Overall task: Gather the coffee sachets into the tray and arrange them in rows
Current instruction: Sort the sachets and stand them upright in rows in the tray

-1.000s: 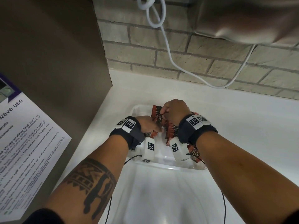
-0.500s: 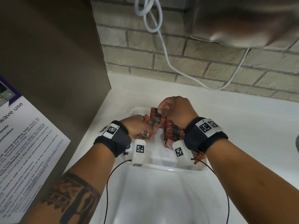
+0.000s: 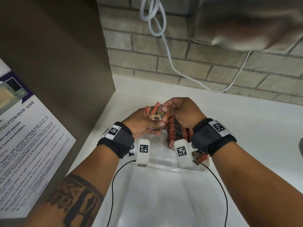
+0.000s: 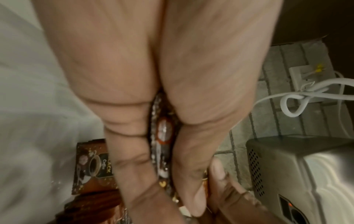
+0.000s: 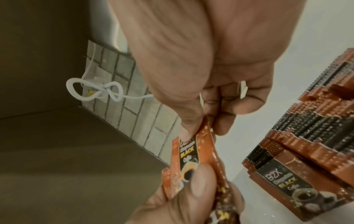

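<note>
Pale brick wall [image 3: 205, 63] backs a white counter [image 3: 246, 128], where a clear tray [image 3: 164, 166] sits below my wrists. From the head view, my left hand [image 3: 139, 123] grips a small bunch of coffee sachets [image 3: 158, 114] above the tray's left side, thumb pressed across the front one, while my right hand [image 3: 182, 112] pinches that front sachet by its top corner. Beside them, on the tray's right side, a row of sachets [image 3: 177, 131] stands on edge, packed face to face, so I judge one row mostly built and the left side not yet filled. One more sachet [image 3: 199, 157] lies near the tray's right front corner. At the left wrist, my fingers [image 4: 130, 151] curl round the bunch seen edge-on, and a loose sachet [image 4: 93, 166] lies flat below on the tray floor, waiting to be stood up. At the right wrist, my thumb and forefinger [image 5: 189, 121] pinch the orange Black Coffee sachet [image 5: 189, 153], my other thumb [image 5: 199, 181] pressing its lower face, with the finished row [image 5: 306, 144] stepping away to the right. I cannot tell whether any sachets remain outside the tray.
</note>
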